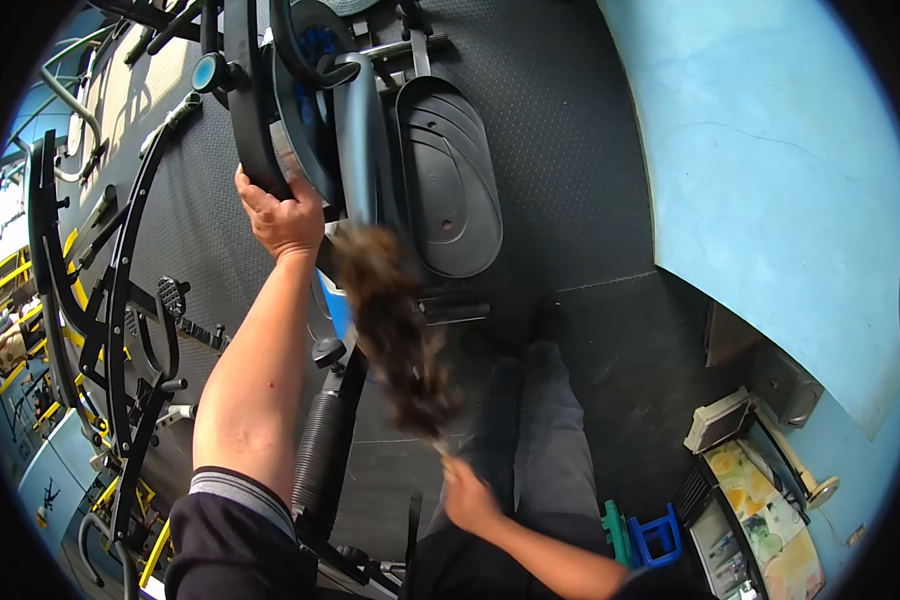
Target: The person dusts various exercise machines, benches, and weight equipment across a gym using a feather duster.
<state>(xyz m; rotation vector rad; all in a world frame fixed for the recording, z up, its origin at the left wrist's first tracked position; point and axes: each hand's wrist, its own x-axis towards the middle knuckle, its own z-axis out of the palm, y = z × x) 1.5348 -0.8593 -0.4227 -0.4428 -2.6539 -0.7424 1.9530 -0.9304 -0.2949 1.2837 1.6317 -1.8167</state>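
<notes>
My right hand is wrapped round the thin light handle of a brown feather duster. The duster is smeared by motion, and its fluffy head reaches up beside the grey-blue arm of an elliptical trainer. Whether the feathers touch the machine I cannot tell. At the lower end of the trainer's curved black frame, my left hand grips the edge, with its fingers partly hidden behind. A black ridged foot pedal lies right of the grey-blue arm.
Black textured mat covers the floor. A pale blue wall curves along the right. Low at the right are a blue plastic stool and a small cabinet. More black exercise frames stand at the left.
</notes>
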